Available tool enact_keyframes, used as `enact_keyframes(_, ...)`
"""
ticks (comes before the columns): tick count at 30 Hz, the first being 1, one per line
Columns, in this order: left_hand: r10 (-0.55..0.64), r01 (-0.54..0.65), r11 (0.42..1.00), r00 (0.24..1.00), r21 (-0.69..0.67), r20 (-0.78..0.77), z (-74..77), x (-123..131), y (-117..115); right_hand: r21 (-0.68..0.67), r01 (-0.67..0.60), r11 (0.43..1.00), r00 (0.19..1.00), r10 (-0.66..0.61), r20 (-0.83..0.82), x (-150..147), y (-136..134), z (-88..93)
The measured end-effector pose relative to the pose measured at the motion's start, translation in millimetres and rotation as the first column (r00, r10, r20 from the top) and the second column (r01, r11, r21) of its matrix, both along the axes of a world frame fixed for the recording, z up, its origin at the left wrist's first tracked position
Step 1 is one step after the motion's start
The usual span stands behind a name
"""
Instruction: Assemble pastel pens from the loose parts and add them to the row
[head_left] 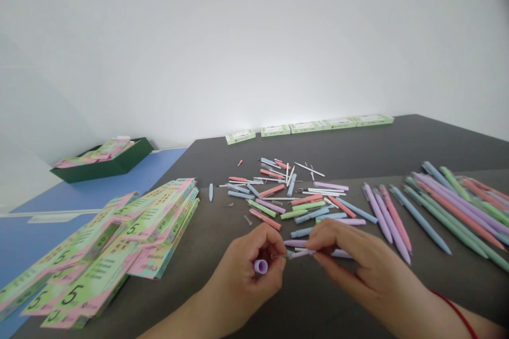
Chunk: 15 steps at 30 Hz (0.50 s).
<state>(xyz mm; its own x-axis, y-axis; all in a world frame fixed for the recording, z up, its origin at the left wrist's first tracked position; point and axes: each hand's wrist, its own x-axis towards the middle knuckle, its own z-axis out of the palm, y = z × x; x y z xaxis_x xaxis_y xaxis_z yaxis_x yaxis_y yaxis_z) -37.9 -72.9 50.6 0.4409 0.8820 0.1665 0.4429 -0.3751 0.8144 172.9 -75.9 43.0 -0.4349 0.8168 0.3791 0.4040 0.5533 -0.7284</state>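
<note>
The left hand (248,270) pinches a lilac pen barrel (260,266) just above the dark table (318,307). The right hand (350,262) pinches a thin refill (296,253) aimed at it. If misaligned, the refill (slim, slippery-looking) may slip free and get lost among the loose pen parts (286,196).

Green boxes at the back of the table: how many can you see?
5 boxes, in a row along the far edge of the table: one slightly apart at the left, then four nearly end to end toward the right. None seems hidden.
</note>
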Motion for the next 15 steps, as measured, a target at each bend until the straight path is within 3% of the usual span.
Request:
enact_keyframes(6, -0.010, 0.012, 0.997, 0.999, 0.081, -0.031, -0.4, -0.9, -2.4, -0.041, 0.025, 0.999, 0.999, -0.026, -0.045, -1.5, 0.1, -1.4)
enact_keyframes(15, -0.020, 0.022, 0.997, 1.000, 0.067, -0.024, -2.2, -1.1, -2.3, -0.002, 0.019, 1.000, 0.999, -0.019, -0.048, -0.7, 0.2, -1.1)
